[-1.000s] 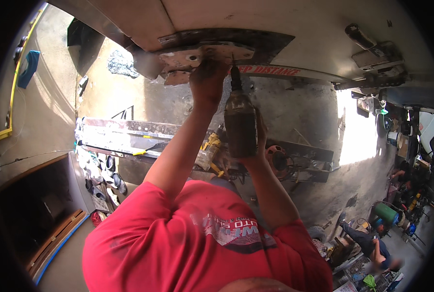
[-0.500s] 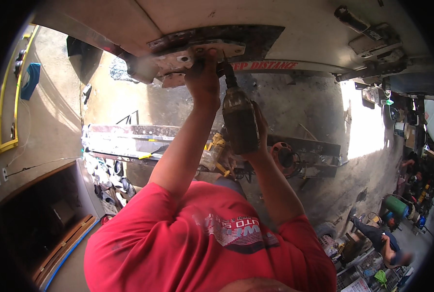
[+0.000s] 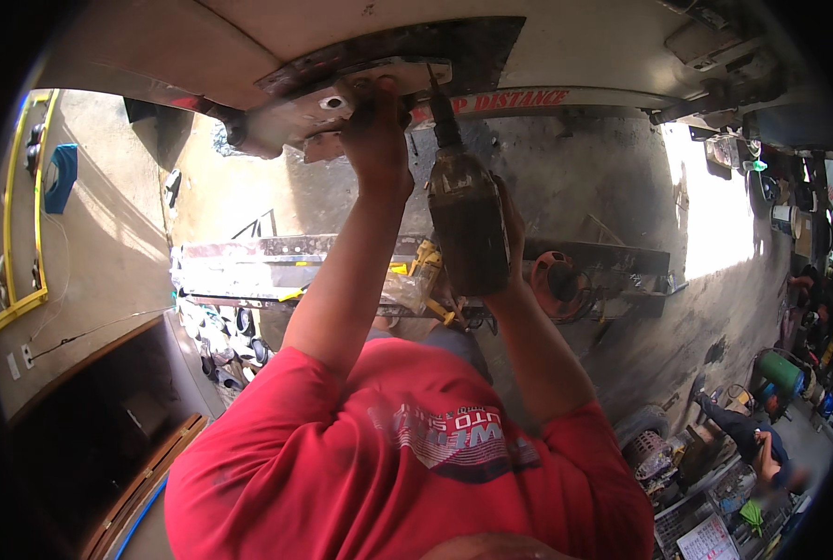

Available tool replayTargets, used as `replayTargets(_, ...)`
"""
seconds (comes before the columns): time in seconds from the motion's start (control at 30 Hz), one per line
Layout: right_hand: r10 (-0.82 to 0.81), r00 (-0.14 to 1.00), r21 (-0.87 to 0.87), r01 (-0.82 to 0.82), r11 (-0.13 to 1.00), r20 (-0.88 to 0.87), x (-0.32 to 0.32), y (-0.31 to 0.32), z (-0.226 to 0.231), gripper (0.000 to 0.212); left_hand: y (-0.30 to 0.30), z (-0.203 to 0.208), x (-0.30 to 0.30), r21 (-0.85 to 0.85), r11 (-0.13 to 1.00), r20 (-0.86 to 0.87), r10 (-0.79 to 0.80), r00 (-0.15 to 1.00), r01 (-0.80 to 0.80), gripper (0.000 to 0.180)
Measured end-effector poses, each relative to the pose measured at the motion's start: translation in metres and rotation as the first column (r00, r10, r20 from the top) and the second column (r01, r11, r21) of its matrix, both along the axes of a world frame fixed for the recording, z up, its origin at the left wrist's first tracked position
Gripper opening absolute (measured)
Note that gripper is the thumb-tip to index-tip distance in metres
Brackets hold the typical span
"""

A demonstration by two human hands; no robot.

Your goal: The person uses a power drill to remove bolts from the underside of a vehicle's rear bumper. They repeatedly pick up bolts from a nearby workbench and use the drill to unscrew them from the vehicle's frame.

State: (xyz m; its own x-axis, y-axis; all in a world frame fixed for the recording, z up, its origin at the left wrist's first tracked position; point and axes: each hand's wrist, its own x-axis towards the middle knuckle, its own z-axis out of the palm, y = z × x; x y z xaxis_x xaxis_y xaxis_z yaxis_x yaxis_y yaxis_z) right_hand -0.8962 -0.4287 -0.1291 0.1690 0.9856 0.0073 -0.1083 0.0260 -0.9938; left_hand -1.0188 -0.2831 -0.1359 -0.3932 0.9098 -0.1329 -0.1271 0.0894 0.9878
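From the head camera, both arms rise from the lower edge, out of short red sleeves, and stretch up to an overhead vehicle underside. The left hand (image 3: 376, 140) is raised highest, arm nearly straight, its fingers pressed and curled against a bare metal bracket (image 3: 342, 98) bolted under the body panel (image 3: 566, 37); whether they pinch anything small cannot be told. The right hand (image 3: 508, 229) sits lower, elbow bent, its fingers clenched around the rear of a power drill (image 3: 463, 219). Only the fingertips and edge of that hand show past the tool's body.

The drill is a single dark, grimy, barrel-shaped tool, held upright with its narrow chuck and bit (image 3: 440, 107) pointing up to the bracket, just beside the left hand. The bracket is dull silver sheet metal, scuffed, with one round hole visible near its left end, and it lies against a darker, rough-edged plate (image 3: 454, 47). The panel above is pale, smooth and painted, with one lettered strip running to the right.

Below, one long shiny metal frame (image 3: 248, 271) lies across the concrete floor (image 3: 622, 196), with one orange round part (image 3: 557, 280) beside it. At the lower right another person (image 3: 753, 439) crouches among clutter, well apart.
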Motion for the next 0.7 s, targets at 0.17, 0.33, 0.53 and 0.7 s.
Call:
replayTargets(0.17, -0.062, 0.965, 0.264, -0.007, 0.965, 0.253, 0.0, 0.006, 0.007, 0.062, -0.004, 0.012, 0.004, -0.001, 1.0, -0.042, 0.002, 0.999, -0.002, 0.033)
replayTargets(0.33, -0.149, 0.853, 0.415, -0.084, 0.906, 0.499, 0.001, 0.018, 0.025, 0.044, 0.0, 0.007, 0.001, 0.02, 1.0, -0.038, -0.02, 0.999, 0.021, 0.04)
replayTargets(0.53, -0.09, 0.899, 0.355, -0.076, 0.932, 0.429, -0.004, 0.026, 0.026, 0.044, 0.008, -0.019, -0.012, 0.063, 0.986, -0.241, -0.134, 0.961, 0.153, 0.045)
replayTargets(0.7, -0.015, 0.961, 0.194, -0.041, 0.98, 0.276, -0.005, 0.025, 0.024, 0.044, -0.003, 0.003, -0.001, -0.006, 0.997, -0.031, -0.076, 0.997, 0.076, 0.045)
